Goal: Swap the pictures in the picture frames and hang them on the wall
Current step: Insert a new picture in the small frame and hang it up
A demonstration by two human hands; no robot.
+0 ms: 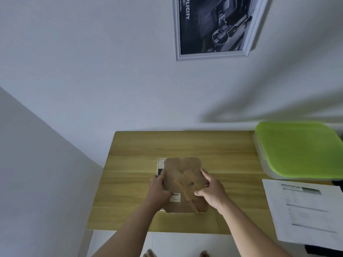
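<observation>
Nearest, left hand (157, 190) and right hand (211, 191) clamp fingers on the backing (182, 169) of the face-down frame (160, 164), six o'clock on the worktop (222, 145); likely the opening step, lifting the backing off next.

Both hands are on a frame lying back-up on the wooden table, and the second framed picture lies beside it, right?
Not quite. In the head view the second framed picture hangs on the wall above the table; the left hand and right hand are indeed on the back-up frame.
</observation>
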